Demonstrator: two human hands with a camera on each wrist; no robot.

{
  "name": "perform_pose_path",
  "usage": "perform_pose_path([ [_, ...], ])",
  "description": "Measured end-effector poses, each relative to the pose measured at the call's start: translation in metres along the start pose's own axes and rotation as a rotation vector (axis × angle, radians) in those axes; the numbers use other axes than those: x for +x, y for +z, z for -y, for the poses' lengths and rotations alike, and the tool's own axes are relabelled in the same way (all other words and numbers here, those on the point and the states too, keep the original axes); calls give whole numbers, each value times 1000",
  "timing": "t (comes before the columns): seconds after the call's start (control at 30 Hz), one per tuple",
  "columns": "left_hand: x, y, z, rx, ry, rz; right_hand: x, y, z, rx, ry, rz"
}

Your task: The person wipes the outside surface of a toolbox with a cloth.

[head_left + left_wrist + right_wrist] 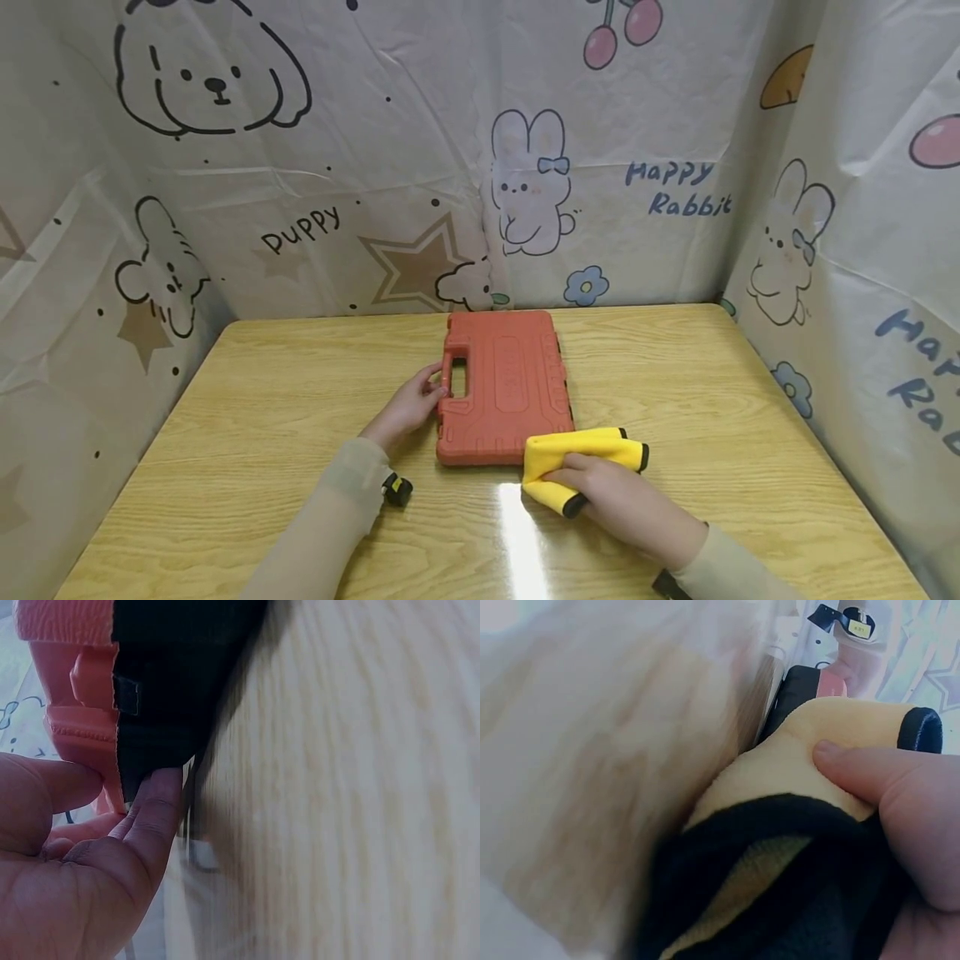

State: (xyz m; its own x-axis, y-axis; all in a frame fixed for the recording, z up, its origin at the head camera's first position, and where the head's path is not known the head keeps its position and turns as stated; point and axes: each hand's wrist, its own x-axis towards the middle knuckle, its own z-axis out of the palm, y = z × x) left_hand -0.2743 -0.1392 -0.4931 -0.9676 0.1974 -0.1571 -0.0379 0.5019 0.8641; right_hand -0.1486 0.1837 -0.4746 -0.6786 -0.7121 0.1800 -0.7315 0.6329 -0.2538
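A red plastic carrying case (pixel 513 375) lies flat on the wooden table, its handle on the left side. My left hand (pixel 411 405) grips that handle, thumb on top. The left wrist view shows the fingers (pixel 157 814) under the dark lower half of the case, the thumb (pixel 71 784) against the red half. My right hand (pixel 615 498) holds a folded yellow cloth (pixel 551 454) with black edging at the case's near right corner. In the right wrist view the thumb (pixel 847 765) presses on the cloth, and the other fingers are mostly hidden.
The wooden table (pixel 300 375) extends around the case on all sides. A white sheet (pixel 420 150) printed with cartoon animals hangs behind it and along both sides. Light glares off the table (pixel 521 533) near the front.
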Motion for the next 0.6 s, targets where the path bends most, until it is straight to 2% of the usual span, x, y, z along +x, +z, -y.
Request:
perform_pose_path([
  [0.27, -2, -1, -1, -8, -14, 0, -6, -2, -1, -8, 34, -6],
  [0.43, -6, -3, -2, -2, 17, -5, -8, -5, 0, -6, 74, 17],
  [0.6, -5, -1, -1, -24, 1, -10, -11, -10, -1, 0, 98, 39],
])
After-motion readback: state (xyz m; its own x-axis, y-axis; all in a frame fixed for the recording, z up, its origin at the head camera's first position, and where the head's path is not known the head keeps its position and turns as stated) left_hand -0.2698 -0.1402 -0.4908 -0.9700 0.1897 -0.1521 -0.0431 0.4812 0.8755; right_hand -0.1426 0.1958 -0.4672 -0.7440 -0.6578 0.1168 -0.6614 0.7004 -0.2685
